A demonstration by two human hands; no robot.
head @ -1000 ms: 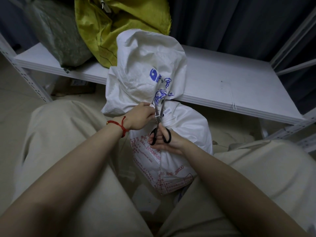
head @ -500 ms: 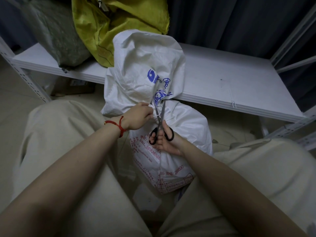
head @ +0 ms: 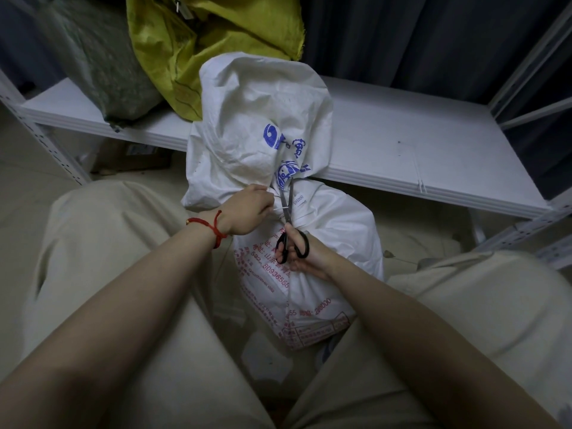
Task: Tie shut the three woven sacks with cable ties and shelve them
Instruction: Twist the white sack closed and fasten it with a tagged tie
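Note:
A white woven sack point(head: 334, 230) with blue and red print stands on the floor between my knees, its neck cinched by a white cable tie point(head: 277, 209). My left hand point(head: 247, 212), a red string bracelet on its wrist, pinches the tie's loose tail at the neck. Black-handled scissors point(head: 289, 224) are gripped in my right hand point(head: 305, 258), their blades pointing up and closed across the tie tail. On the white shelf point(head: 402, 153) behind lie a yellow sack point(head: 192, 48) and a green sack point(head: 102, 57), at its left end.
The shelf's right half is bare board. White slotted uprights stand at the left point(head: 46, 144) and right point(head: 523, 69). A cardboard box point(head: 133, 156) sits on the floor under the shelf. Dark curtains hang behind. My beige-trousered thighs flank the sack.
The scissor blades have closed onto the tie tail and my right hand shifted slightly. The sack and my left hand stay in place.

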